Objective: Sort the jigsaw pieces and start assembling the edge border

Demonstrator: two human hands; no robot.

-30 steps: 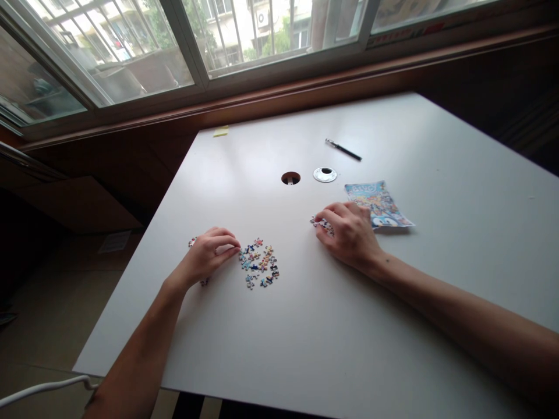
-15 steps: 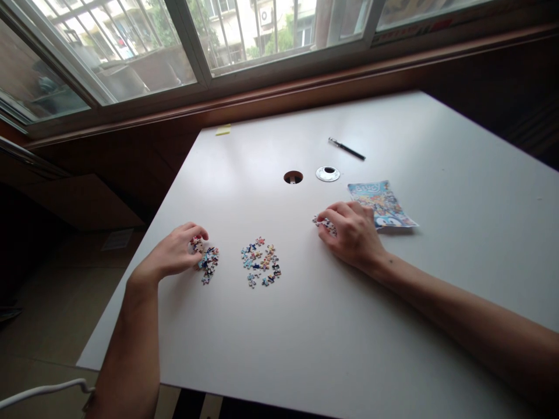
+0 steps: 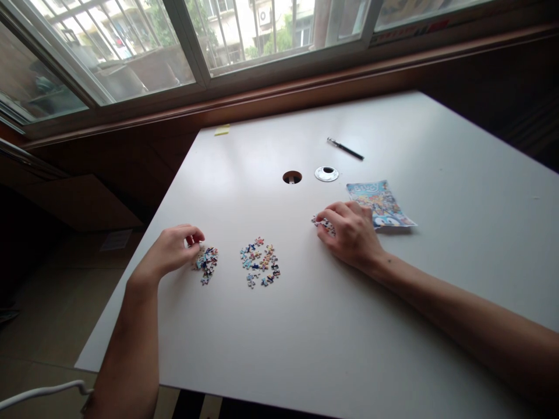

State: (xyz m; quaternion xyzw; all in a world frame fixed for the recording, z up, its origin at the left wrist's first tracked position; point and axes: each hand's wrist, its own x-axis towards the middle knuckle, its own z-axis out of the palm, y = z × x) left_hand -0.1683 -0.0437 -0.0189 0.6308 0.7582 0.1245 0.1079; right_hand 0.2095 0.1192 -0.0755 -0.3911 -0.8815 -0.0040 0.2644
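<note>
Left of centre, my left hand (image 3: pixel 172 248) curls at puzzle pieces (image 3: pixel 208 263); centre-right, my right hand (image 3: pixel 353 231) at another pile (image 3: pixel 328 226). Pinching, I can't tell. Likely sorting; next needs one piece isolated.

Noted beside the left hand (image 3: pixel 173 247) a puzzle-piece pile (image 3: pixel 208 261) mottled in navy, pale blue, white and red. Recorded farther right of that hand a piece cluster (image 3: pixel 265 263) in pale blue, navy, orange and yellow. Found at the right hand (image 3: pixel 349 231) whitish, dark-flecked pieces (image 3: pixel 329 227). Observed beyond the right hand a pale-blue sheet (image 3: pixel 381 199) printed with multicoloured figures, a black pen (image 3: pixel 348 151) and a silver disc (image 3: pixel 321 175). Logged below both hands a plain white tabletop (image 3: pixel 283 343).
</note>
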